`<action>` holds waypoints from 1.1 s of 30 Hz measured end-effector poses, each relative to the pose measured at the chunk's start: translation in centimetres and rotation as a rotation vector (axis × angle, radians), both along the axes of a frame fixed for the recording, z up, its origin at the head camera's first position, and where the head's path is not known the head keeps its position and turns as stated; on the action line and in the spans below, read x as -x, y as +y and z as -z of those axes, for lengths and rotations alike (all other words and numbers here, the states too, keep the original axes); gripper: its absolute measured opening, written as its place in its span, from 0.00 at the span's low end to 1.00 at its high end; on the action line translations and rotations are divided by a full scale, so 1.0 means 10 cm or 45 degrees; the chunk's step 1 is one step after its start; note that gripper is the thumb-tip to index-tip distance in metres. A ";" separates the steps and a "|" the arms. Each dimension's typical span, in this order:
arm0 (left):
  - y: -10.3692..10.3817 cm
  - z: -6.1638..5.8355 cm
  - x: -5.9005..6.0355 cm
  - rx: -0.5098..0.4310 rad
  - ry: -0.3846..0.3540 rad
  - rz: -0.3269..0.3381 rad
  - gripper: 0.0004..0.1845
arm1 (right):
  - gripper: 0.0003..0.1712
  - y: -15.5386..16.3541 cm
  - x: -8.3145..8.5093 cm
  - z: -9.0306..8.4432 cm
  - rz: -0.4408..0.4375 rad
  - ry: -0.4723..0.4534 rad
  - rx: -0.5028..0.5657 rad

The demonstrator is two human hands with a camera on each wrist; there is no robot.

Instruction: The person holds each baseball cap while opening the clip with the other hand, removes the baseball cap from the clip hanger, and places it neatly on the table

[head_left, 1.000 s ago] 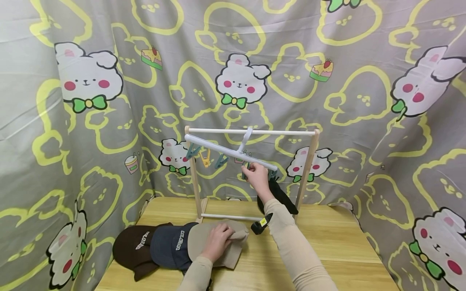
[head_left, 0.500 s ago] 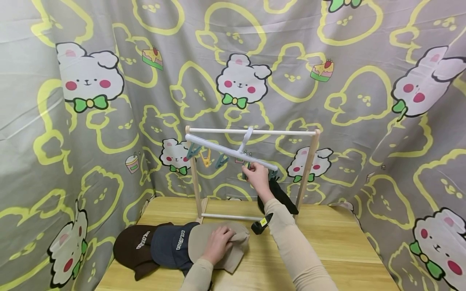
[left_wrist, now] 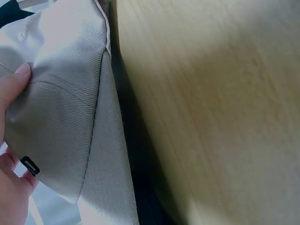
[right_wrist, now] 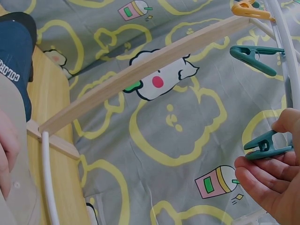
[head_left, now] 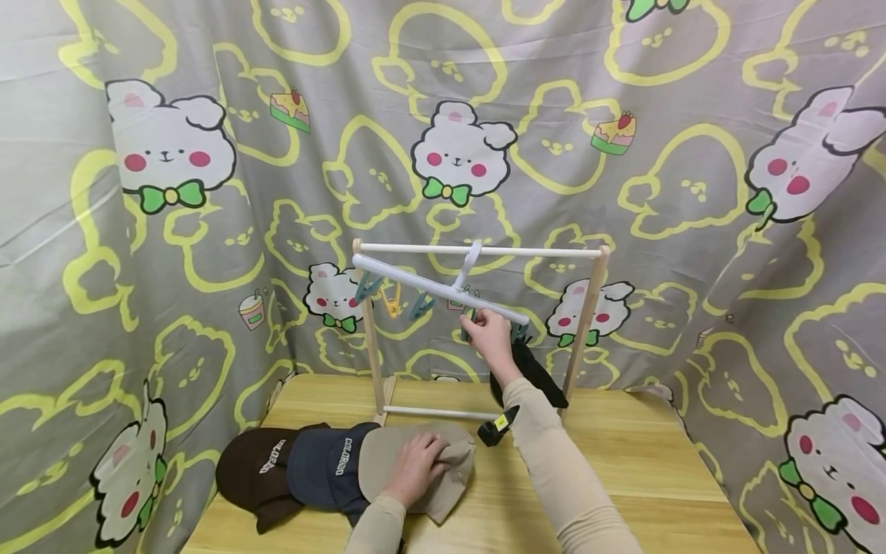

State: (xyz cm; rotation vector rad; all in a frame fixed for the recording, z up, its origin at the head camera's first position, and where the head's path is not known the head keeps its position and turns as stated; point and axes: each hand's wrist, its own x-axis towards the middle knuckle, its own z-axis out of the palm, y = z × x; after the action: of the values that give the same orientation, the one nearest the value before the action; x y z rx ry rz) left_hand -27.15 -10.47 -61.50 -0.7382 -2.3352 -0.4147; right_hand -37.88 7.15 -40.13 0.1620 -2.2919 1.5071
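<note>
- My left hand lies low in the middle of the head view, fingers curled over the beige fabric cap and gripping its cloth against the pale wooden tabletop.
- Left of that cap, overlapping, lie a navy cap with white lettering and a dark brown cap.
- My right hand is raised at the centre of the frame, fingers pinching a teal plastic clothes peg under the white plastic hanger bar.
- That hanger hooks over the small wooden drying rack, where a black sock hangs just right of my wrist.
</note>
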 end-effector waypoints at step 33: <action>-0.02 0.03 -0.24 -0.040 -0.274 -0.055 0.27 | 0.17 0.01 0.00 0.00 0.009 0.006 -0.017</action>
State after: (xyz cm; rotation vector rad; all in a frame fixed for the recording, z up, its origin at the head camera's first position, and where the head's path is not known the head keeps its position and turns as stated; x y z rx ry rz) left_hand -24.76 -10.69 -61.80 -0.6542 -2.5335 -0.5335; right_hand -37.92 7.21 -40.09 0.1614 -2.2969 1.4864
